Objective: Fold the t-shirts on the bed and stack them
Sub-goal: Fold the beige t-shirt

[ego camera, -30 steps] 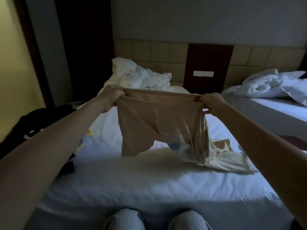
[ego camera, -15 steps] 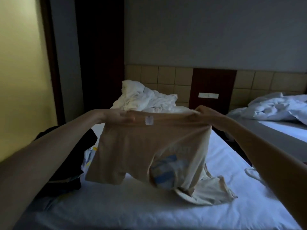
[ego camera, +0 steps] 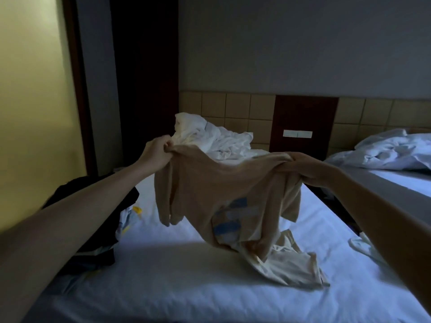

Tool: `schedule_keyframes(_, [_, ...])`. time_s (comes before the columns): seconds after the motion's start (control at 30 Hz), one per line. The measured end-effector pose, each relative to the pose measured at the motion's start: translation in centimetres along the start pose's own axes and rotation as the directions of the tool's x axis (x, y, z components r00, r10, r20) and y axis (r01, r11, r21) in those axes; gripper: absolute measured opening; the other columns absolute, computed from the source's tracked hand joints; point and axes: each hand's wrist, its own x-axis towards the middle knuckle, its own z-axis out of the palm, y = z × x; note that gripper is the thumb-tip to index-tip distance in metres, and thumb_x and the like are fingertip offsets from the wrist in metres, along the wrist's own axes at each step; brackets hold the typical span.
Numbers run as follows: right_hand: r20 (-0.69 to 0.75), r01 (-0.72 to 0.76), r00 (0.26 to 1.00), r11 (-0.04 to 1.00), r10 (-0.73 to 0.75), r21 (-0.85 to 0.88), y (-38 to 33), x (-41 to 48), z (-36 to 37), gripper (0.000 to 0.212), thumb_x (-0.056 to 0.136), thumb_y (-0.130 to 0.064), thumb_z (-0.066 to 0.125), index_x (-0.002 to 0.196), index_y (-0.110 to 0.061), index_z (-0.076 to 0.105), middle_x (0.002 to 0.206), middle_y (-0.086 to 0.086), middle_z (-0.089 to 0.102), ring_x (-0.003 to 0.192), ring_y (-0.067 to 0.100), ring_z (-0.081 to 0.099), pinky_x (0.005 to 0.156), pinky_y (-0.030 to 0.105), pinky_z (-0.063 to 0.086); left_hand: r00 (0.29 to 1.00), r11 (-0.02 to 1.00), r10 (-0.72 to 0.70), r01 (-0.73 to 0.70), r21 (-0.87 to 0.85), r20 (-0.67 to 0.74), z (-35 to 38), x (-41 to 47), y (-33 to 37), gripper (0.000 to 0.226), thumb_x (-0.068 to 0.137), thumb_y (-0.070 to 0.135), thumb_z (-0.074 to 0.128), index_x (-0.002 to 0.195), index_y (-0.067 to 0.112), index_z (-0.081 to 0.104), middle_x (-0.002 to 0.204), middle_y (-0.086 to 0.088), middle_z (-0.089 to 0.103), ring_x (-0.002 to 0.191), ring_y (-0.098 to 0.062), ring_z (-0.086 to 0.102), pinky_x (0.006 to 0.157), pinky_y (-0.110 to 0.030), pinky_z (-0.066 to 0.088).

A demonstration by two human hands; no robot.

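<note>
Over the bed (ego camera: 163,287) the beige t-shirt (ego camera: 221,190) now hangs higher and wider, ready to lay flat; left hand (ego camera: 156,153) and right hand (ego camera: 305,169) hold a closed grip, probably on its shoulders

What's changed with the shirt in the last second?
The beige t-shirt has risen higher off the white bed sheet; its top edge, taut before, now sags. The left hand and right hand still grip it; its lower end still trails on the sheet.

Dim room: grey wall (ego camera: 303,47), tiled headboard (ego camera: 238,108), neighbouring bed (ego camera: 405,183) at right.
</note>
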Motion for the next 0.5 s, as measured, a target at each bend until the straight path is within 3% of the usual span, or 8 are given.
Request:
schedule_keyframes(0.07, [0.032,-0.021,0.999,1.000,0.021,-0.005,0.3,0.0,0.3,0.062,0.061,-0.046,0.081,0.108,-0.011,0.064,0.108,0.007,0.066,0.101,0.021,0.062,0.077,0.025,0.053,0.999,0.998,0.047,-0.048,0.044,0.015,0.3,0.0,0.6,0.011,0.083,0.003,0.060,0.088,0.008,0.068,0.089,-0.006,0.065,0.088,-0.023,0.061,0.068,-0.026,0.040])
schedule_keyframes(0.1, [0.038,-0.054,0.998,0.998,0.054,0.017,0.7,0.0,0.7,0.070,0.054,-0.060,0.079,0.104,-0.013,0.065,0.107,0.005,0.065,0.101,0.020,0.061,0.078,0.026,0.051,0.998,0.997,0.055,-0.057,0.057,0.038,0.5,-0.2,0.8,0.014,0.083,0.004,0.062,0.093,0.005,0.072,0.094,-0.008,0.068,0.093,-0.023,0.062,0.074,-0.024,0.042])
schedule_keyframes(0.13, [0.021,-0.089,0.996,0.994,0.088,0.070,1.2,0.0,1.1,0.065,0.060,-0.064,0.072,0.100,-0.013,0.064,0.103,0.005,0.065,0.099,0.019,0.060,0.080,0.027,0.049,0.995,0.998,0.043,-0.047,0.051,0.087,0.6,-0.4,0.9,0.018,0.084,0.004,0.063,0.099,0.003,0.073,0.100,-0.009,0.070,0.097,-0.023,0.063,0.078,-0.023,0.043])
schedule_keyframes(0.2, [-0.073,-0.117,0.989,0.981,0.130,0.157,2.6,0.1,1.4,0.034,0.086,-0.046,0.057,0.090,-0.012,0.062,0.093,0.005,0.062,0.088,0.016,0.058,0.077,0.026,0.047,0.959,1.000,-0.003,0.006,-0.011,0.282,0.4,-0.9,0.5,0.021,0.087,0.005,0.060,0.104,0.005,0.072,0.102,-0.009,0.071,0.095,-0.021,0.065,0.079,-0.026,0.051])
schedule_keyframes(0.27, [-0.145,-0.122,0.981,0.991,0.128,0.048,4.2,0.0,1.0,0.022,0.093,-0.028,0.054,0.082,-0.009,0.054,0.080,0.004,0.053,0.072,0.013,0.051,0.063,0.023,0.042,0.871,0.996,-0.023,0.060,-0.059,0.491,-0.4,-1.5,-0.2,0.019,0.091,0.006,0.058,0.104,0.007,0.072,0.095,-0.007,0.072,0.083,-0.014,0.067,0.071,-0.023,0.056])
schedule_keyframes(0.37, [-0.230,-0.076,0.971,0.996,0.062,-0.054,6.1,-0.3,0.2,0.030,0.084,-0.011,0.066,0.070,-0.011,0.040,0.063,0.002,0.034,0.056,0.011,0.033,0.046,0.020,0.027,0.798,0.979,-0.048,0.158,-0.131,0.601,-1.2,-2.6,-1.2,0.017,0.094,0.004,0.054,0.103,0.005,0.068,0.092,-0.004,0.068,0.075,-0.003,0.065,0.064,-0.016,0.053])
schedule_keyframes(0.5, [-0.335,-0.003,0.941,0.986,-0.053,-0.164,6.1,0.0,1.2,0.043,0.078,0.005,0.068,0.062,-0.015,0.033,0.061,0.000,0.030,0.056,0.010,0.029,0.046,0.017,0.024,0.697,0.978,-0.084,0.196,-0.076,0.712,0.1,-3.6,-1.2,0.027,0.088,-0.011,0.043,0.088,0.012,0.057,0.090,-0.005,0.057,0.082,-0.017,0.055,0.068,-0.025,0.044])
